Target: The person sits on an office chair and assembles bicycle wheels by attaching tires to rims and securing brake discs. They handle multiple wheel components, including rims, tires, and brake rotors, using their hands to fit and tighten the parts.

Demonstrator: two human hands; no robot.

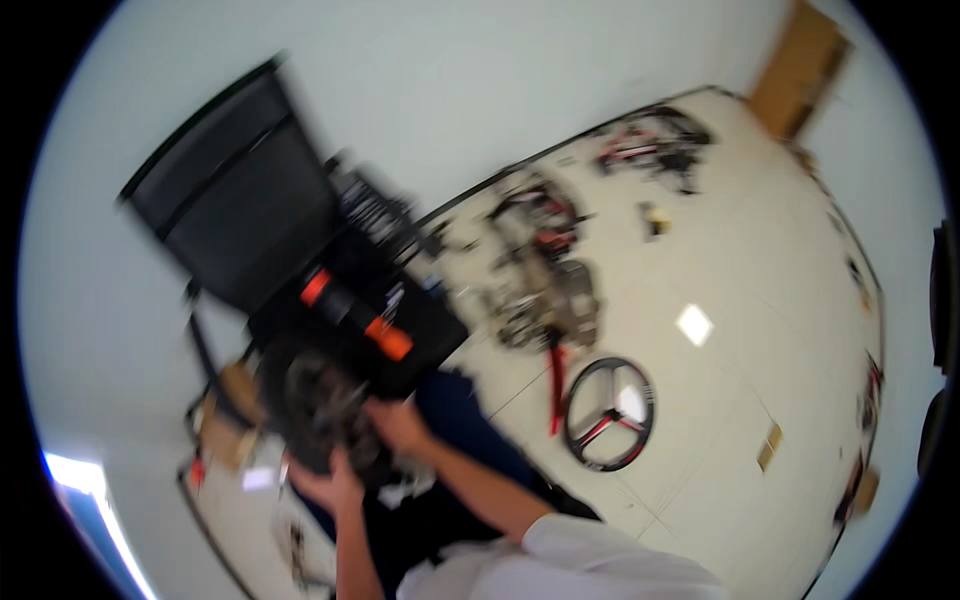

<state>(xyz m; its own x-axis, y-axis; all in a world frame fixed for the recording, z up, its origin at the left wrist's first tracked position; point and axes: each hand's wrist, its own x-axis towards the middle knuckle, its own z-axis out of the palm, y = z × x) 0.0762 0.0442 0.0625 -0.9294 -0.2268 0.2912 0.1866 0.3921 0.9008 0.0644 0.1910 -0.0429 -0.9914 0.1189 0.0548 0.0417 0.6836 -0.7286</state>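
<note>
Left hand (328, 486): curling around the lower edge of a dark wheel-like part (312, 400), seemingly gripping it, fingertips blurring.
Right hand (402, 428): touching that part's right side, near the left hand; cannot tell whether closing on anything.
Dark wheel-like part: sitting between the hands and a black chair back (235, 190), its middle blurring too much for reading details.
Handling: probably going best by bearing the weight on the left palm, freeing the right fingers for finer work, and watching for pinching at the rough middle.
Orange-banded cylinder (350, 312): lying on a black surface (430, 345) just beyond; worth turning the part gently to avoid knocking it.
Pale floor (720, 390): bearing a three-spoke wheel (612, 416), a red bar (556, 390) beside it, and jumbled parts (550, 290) farther off; probably needing careful footing.
</note>
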